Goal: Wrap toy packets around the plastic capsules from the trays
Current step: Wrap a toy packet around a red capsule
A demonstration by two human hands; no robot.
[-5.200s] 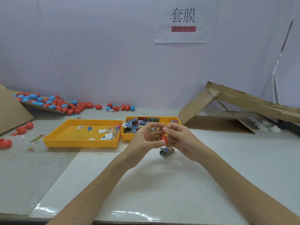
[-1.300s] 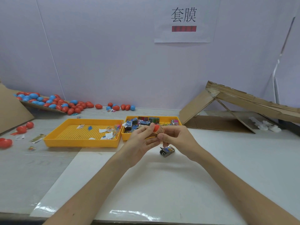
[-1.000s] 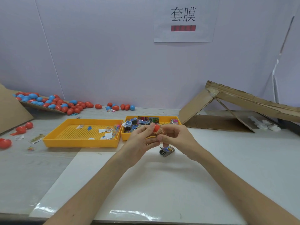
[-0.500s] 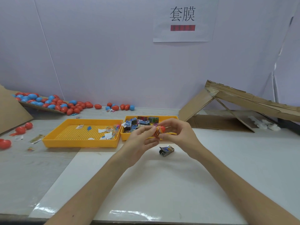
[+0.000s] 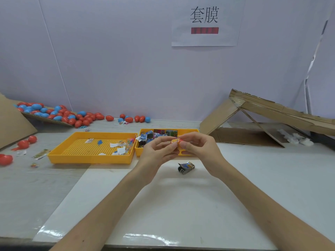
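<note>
Both hands meet above the table in front of the right yellow tray (image 5: 194, 131). My left hand (image 5: 157, 153) and my right hand (image 5: 197, 147) pinch a small red capsule with a printed packet around it (image 5: 175, 142) between their fingertips. Most of the capsule is hidden by the fingers. A folded toy packet (image 5: 186, 167) lies on the white mat just below the hands. The right tray holds several packets (image 5: 154, 135). The left yellow tray (image 5: 72, 158) holds scraps of paper and small bits.
A heap of red and blue capsules (image 5: 54, 113) lies at the back left on a cardboard sheet, with loose ones (image 5: 134, 119) along the wall and at the left edge (image 5: 23, 144). A collapsed cardboard box (image 5: 262, 120) stands at the back right.
The hands have turned the capsule between the fingertips and lifted it slightly; the packet now covers more of it. The folded packet on the mat has not moved.
</note>
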